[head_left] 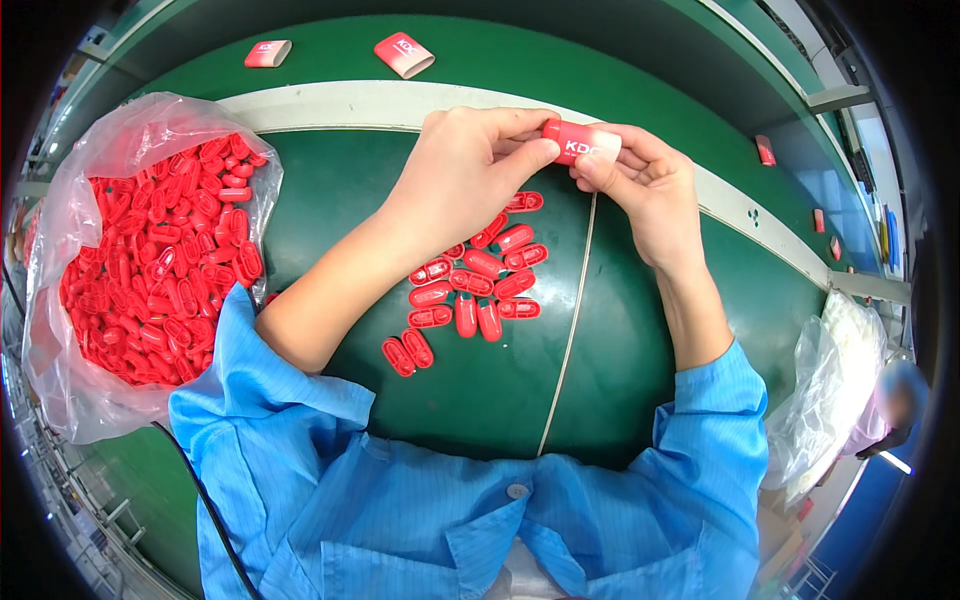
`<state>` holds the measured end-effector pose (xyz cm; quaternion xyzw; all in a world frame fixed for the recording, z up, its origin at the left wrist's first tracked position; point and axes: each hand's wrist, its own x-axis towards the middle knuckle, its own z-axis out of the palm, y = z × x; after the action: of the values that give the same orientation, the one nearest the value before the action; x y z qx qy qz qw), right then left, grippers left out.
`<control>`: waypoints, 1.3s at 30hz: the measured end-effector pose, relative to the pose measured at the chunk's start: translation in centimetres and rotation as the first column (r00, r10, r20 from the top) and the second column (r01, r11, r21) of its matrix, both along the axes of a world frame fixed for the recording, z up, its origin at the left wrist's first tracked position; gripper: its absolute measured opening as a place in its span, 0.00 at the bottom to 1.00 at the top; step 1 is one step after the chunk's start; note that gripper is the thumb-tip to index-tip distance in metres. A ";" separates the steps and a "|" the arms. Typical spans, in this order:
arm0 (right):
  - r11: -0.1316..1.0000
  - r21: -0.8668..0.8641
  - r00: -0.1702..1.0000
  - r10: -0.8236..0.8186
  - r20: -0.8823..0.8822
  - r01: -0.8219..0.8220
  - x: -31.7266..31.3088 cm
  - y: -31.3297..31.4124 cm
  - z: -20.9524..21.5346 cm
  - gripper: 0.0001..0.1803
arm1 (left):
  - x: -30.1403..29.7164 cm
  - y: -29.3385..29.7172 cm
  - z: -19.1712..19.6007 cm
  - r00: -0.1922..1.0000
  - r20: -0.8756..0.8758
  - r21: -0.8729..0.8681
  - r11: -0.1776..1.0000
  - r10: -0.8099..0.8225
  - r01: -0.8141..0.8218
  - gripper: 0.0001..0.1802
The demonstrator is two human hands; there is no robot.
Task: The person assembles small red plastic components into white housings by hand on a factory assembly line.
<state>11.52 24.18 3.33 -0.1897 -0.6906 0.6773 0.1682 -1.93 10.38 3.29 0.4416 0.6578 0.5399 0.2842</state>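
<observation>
Above the far side of the green work surface, both hands hold a small flat oval case (583, 140) that fades from red to cream. My left hand (462, 168) pinches its red end between thumb and fingers. At the cream end, the thumb and fingers of my right hand (652, 190) are closed on it. A red end piece seems to sit under the left fingertips, but I cannot tell whether it is separate. Below the hands lies a loose group of hollow red oval caps (486, 264), some with the hollow side up.
A clear plastic bag (62, 385) full of red caps stands at left. Beyond a pale rail (340, 106), red-and-cream cases (404, 56) lie on a green strip. Another plastic bag (838, 350) with white contents is at right, near a person (900, 395). A black cable (212, 512) hangs lower left.
</observation>
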 end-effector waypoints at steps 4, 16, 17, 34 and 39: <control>0.998 0.013 0.997 -0.063 -0.052 0.063 0.1 -1.0 -0.2 0.15 | 0.5 0.2 -1.0 0.991 0.131 0.092 0.996 0.008 -0.020 0.17; 0.980 -0.073 0.962 -0.196 -0.188 0.185 -0.1 -1.6 -0.3 0.14 | 3.5 1.3 0.1 0.783 -0.547 0.243 0.951 0.297 -0.191 0.17; 0.976 -0.081 0.959 -0.215 -0.183 0.204 -0.3 -1.1 -0.6 0.15 | 3.1 1.7 -0.1 0.819 -0.517 0.186 0.966 0.251 -0.179 0.17; 0.526 0.835 0.920 -0.386 0.068 0.159 -0.4 13.6 0.4 0.15 | -8.4 5.4 -2.0 0.907 -0.347 -0.086 0.955 0.238 -0.284 0.20; 0.507 0.862 0.999 -0.034 -0.009 0.025 -8.2 5.0 -2.2 0.24 | -9.1 5.0 -2.1 0.935 -0.301 -0.090 0.971 0.186 -0.223 0.20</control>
<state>3.28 29.14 1.14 -0.0960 -0.9332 0.2414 0.2484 -11.04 15.39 1.14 0.4268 0.7667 0.4544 0.1534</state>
